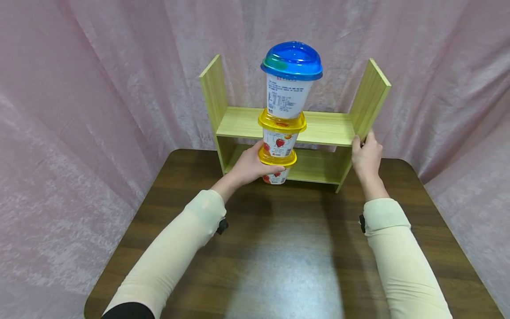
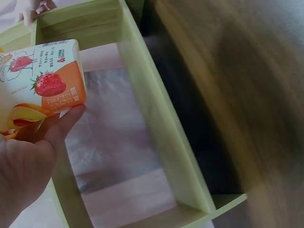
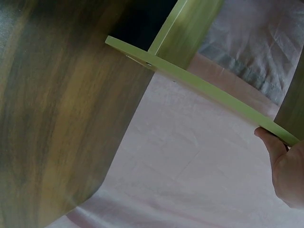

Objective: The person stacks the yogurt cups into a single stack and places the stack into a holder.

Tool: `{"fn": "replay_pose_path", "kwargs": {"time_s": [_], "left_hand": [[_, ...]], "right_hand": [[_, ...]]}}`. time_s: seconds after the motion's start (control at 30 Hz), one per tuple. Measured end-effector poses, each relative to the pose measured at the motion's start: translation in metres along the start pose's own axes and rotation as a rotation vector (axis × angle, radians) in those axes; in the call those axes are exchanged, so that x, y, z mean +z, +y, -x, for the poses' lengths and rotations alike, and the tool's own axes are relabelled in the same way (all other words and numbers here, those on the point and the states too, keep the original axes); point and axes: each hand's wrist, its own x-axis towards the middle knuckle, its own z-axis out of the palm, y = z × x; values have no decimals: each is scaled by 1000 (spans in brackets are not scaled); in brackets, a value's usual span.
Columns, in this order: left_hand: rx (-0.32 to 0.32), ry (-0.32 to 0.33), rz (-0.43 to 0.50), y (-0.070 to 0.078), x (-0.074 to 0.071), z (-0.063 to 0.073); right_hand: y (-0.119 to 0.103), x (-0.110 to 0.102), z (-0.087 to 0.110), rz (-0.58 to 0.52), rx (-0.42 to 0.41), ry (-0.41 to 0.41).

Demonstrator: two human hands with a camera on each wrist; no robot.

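Observation:
Three printed cups stand in a stack in front of a light wooden shelf [image 1: 241, 122]. On top is a large white cup [image 1: 287, 96] with a blue domed lid [image 1: 295, 57]. Below it come a middle cup [image 1: 279, 142] and a bottom cup [image 1: 276, 178], both with yellow lids and fruit pictures. My left hand [image 1: 255, 165] grips the stack low down, thumb across the bottom cup. Up close in the left wrist view, the cup [image 2: 50, 85] shows strawberries, fingers under its side. My right hand [image 1: 367, 156] holds the shelf's right side panel [image 1: 370, 99], thumb inward.
The shelf has two boards between upright side panels, and its left panel [image 1: 213, 93] rises at the back left. It stands at the far end of a dark brown wooden table [image 1: 191, 266]. Pink curtains [image 1: 119, 66] hang behind and beside the table.

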Motion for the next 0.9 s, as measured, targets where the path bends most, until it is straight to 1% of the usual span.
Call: {"fn": "replay_pose_path", "kwargs": {"time_s": [0.17,0.4,0.6,0.73,0.9], "left_hand": [[23,6,12,10,-4,-6],[44,-1,22,17,-10,-15],[35,1,32,25,-15,-24],[30,16,18,30,-17,-28],[7,25,20,35,-18,-34]], "right_hand": [[-1,1,0,-6,-2,3],[-1,3,0,1,8,-9],[-2,5,-1,8,16,-19],[-3,6,0,8,11,-14],[-5,6,2,5,2,-11]]}}
